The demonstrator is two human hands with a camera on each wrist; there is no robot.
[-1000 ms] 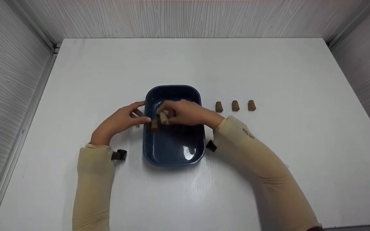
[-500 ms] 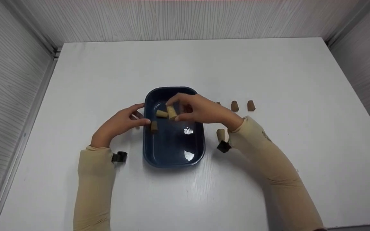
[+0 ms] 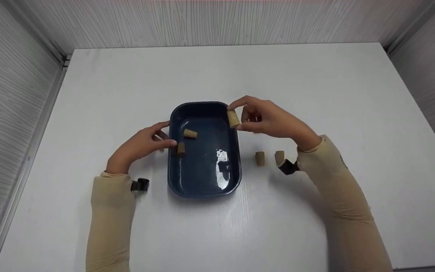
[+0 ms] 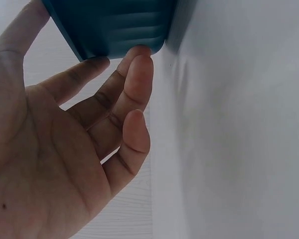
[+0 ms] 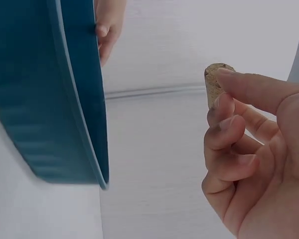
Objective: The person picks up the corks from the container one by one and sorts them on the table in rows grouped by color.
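Note:
In the head view, my right hand (image 3: 268, 117) pinches a pale tapered cork (image 3: 233, 119) between thumb and index finger, above the right rim of a deep blue dish (image 3: 202, 195). The right wrist view shows this cork (image 5: 213, 84) apart from the dish wall (image 5: 35, 124). A second pale cork (image 3: 190, 133) lies on its side in the dish. Near it, a brown cork (image 3: 181, 149) is by the left wall. My left hand (image 3: 140, 143) holds the left rim, thumb over it; in the left wrist view other fingers (image 4: 138, 79) bend near the outer wall.
Right of the dish, a pale cork (image 3: 260, 158) and another pale cork (image 3: 279, 157) stand on the white table (image 3: 217, 234). My right hand hides the area behind it. Black wrist cameras (image 3: 288, 166) jut from both sleeves. Panelled walls (image 3: 217, 22) border the back and sides.
My right hand has lifted the pale cork from inside the dish and carried it right to the rim. Pale corks on the table have come into view; the brown ones there are now hidden.

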